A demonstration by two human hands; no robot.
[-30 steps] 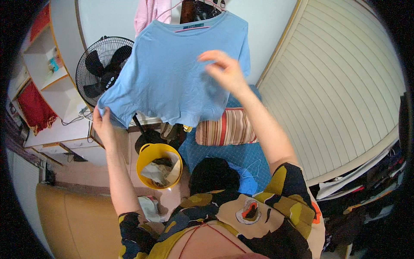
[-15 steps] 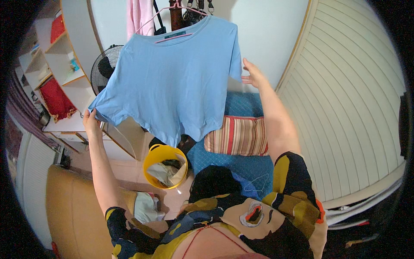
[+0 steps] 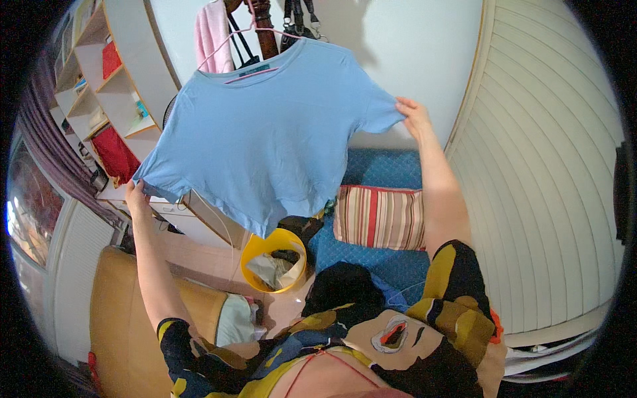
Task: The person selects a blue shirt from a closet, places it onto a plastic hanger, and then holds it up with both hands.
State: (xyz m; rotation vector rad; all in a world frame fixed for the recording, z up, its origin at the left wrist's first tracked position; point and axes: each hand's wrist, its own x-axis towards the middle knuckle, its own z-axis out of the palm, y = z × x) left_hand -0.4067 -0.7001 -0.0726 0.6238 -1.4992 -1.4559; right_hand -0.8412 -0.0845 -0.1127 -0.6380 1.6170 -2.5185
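A light blue short-sleeved T-shirt (image 3: 259, 132) hangs in front of me on a pink hanger (image 3: 251, 28), its hem loose and wavy. My left hand (image 3: 137, 196) pinches the end of the sleeve at the lower left. With my right hand (image 3: 414, 116) I grip the other sleeve's end, so both sleeves are pulled out sideways. The hanger's hook is cut off by the top edge of the picture.
Behind the shirt are a pink towel (image 3: 213, 36) and black straps (image 3: 298, 20). Below sit a yellow bucket (image 3: 302, 268) with cloths inside, a blue seat (image 3: 385, 166) and a striped cushion (image 3: 378, 217). Shelves (image 3: 126, 86) stand left, a slatted panel (image 3: 544, 186) right.
My right hand has closed on the right sleeve and drawn it outward; before, it was open beside it. My left hand still holds its sleeve. The view has shifted slightly.
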